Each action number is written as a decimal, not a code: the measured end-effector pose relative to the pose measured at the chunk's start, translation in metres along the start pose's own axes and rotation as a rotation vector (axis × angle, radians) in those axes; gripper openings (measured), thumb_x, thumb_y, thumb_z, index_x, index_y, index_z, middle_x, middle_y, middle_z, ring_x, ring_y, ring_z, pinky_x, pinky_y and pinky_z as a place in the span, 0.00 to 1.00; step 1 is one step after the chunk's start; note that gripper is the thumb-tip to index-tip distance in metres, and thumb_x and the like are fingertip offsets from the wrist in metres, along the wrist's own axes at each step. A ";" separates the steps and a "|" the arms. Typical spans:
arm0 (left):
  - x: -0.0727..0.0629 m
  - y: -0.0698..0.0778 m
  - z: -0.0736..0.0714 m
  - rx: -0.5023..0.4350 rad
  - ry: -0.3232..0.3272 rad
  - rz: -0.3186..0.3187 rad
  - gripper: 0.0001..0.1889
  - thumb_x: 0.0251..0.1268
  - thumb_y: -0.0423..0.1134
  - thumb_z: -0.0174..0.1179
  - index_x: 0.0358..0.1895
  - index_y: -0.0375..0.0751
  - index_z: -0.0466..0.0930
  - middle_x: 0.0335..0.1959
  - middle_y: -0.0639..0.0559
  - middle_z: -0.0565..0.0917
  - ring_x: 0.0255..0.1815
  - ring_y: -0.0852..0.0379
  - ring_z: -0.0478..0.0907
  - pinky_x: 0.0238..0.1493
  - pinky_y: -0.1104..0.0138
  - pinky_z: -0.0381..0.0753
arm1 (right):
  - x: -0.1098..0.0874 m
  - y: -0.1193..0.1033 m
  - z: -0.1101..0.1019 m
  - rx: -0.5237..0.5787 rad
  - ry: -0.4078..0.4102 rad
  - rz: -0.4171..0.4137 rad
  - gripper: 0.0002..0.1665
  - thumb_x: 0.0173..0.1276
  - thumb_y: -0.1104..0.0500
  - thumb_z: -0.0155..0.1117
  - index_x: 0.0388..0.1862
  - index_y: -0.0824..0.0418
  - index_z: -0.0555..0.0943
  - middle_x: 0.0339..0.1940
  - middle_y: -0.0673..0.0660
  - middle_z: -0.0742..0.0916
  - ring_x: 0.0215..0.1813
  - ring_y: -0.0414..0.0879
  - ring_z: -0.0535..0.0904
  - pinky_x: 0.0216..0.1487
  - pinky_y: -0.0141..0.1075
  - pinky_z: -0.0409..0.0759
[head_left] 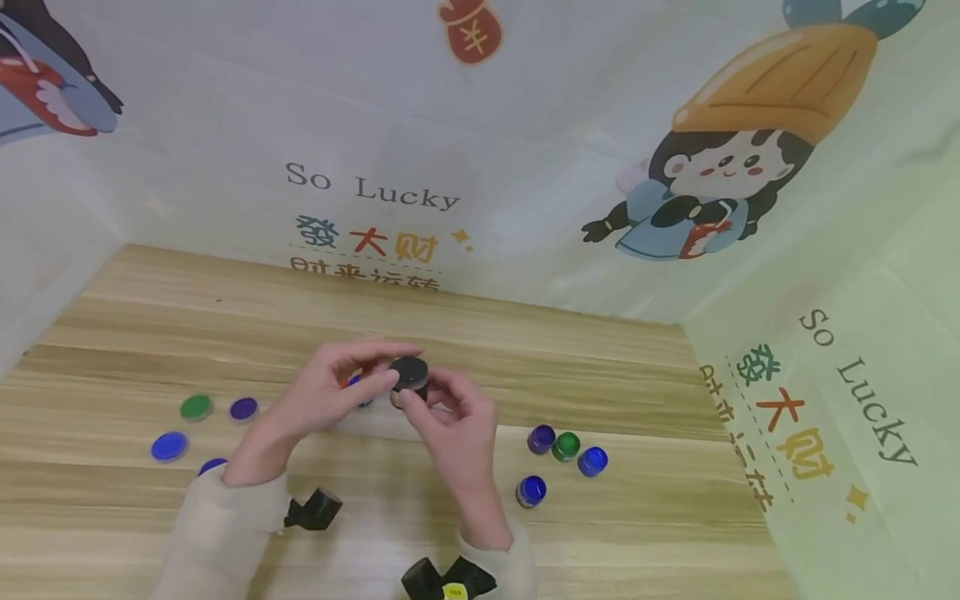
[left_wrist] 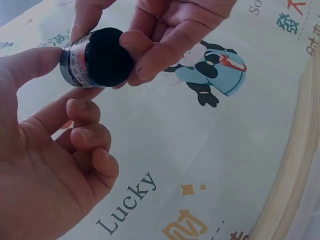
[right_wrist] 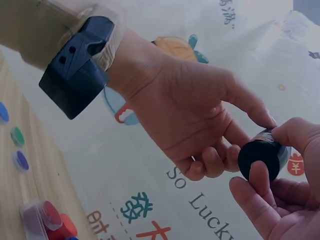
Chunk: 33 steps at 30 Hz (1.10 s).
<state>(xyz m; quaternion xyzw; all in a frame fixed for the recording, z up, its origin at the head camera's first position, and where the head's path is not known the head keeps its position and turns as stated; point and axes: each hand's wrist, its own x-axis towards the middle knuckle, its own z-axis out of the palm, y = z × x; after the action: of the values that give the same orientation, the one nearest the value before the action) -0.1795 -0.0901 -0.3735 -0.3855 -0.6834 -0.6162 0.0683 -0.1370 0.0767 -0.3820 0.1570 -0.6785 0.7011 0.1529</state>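
Both hands hold a small black paint jar (head_left: 410, 375) in front of the body, raised over the table. My left hand (head_left: 322, 392) pinches its upper rim between thumb and forefinger, the other fingers curled in below. My right hand (head_left: 461, 417) grips the lower body, its thumb on the near side. In the left wrist view, the jar (left_wrist: 102, 57) shows a printed label and a round black end. A right fingertip rests on that end (right_wrist: 259, 155) in the right wrist view.
Jars of purple (head_left: 541, 439), green (head_left: 566, 447) and blue (head_left: 592, 462) stand on the right, another blue one (head_left: 531, 492) nearer. Green (head_left: 196, 407), purple (head_left: 243, 408) and blue (head_left: 169, 447) lids lie left. A clear container (right_wrist: 32, 220) with red items sits behind the left hand.
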 end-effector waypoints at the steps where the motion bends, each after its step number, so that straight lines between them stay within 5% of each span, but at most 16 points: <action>1: 0.000 0.001 0.000 -0.012 -0.006 0.020 0.18 0.62 0.24 0.55 0.55 0.40 0.79 0.36 0.56 0.78 0.26 0.60 0.66 0.22 0.68 0.65 | -0.001 -0.001 0.000 0.022 -0.020 0.005 0.13 0.56 0.73 0.66 0.41 0.77 0.79 0.30 0.67 0.81 0.29 0.37 0.77 0.32 0.32 0.81; 11: 0.000 0.003 0.000 -0.048 -0.057 0.087 0.12 0.62 0.28 0.57 0.48 0.41 0.80 0.43 0.50 0.75 0.40 0.57 0.69 0.37 0.67 0.68 | -0.003 -0.006 -0.002 0.135 -0.126 0.044 0.19 0.54 0.76 0.65 0.46 0.79 0.77 0.37 0.72 0.80 0.32 0.38 0.78 0.37 0.36 0.81; 20: -0.002 0.012 0.007 0.086 0.071 -0.057 0.15 0.48 0.26 0.68 0.38 0.43 0.76 0.37 0.55 0.75 0.39 0.56 0.66 0.39 0.63 0.61 | -0.005 -0.006 0.003 0.100 -0.045 0.045 0.17 0.53 0.76 0.66 0.44 0.78 0.78 0.39 0.71 0.81 0.32 0.37 0.79 0.35 0.35 0.82; 26: -0.002 0.014 0.006 0.054 0.019 0.002 0.19 0.54 0.24 0.62 0.51 0.37 0.79 0.46 0.51 0.78 0.47 0.56 0.69 0.46 0.65 0.68 | -0.006 -0.004 0.003 0.095 -0.047 0.044 0.18 0.53 0.76 0.67 0.45 0.78 0.78 0.39 0.71 0.81 0.33 0.37 0.79 0.36 0.35 0.81; 33: -0.002 0.015 0.006 0.092 0.058 -0.058 0.16 0.48 0.27 0.69 0.41 0.42 0.80 0.43 0.55 0.77 0.46 0.59 0.69 0.47 0.63 0.63 | -0.006 -0.004 0.004 0.126 -0.073 0.027 0.18 0.53 0.78 0.65 0.44 0.80 0.76 0.39 0.74 0.80 0.33 0.36 0.78 0.36 0.34 0.81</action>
<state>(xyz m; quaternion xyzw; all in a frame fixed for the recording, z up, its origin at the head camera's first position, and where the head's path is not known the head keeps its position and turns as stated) -0.1673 -0.0862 -0.3643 -0.3440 -0.7195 -0.5969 0.0877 -0.1301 0.0726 -0.3808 0.1827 -0.6402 0.7383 0.1082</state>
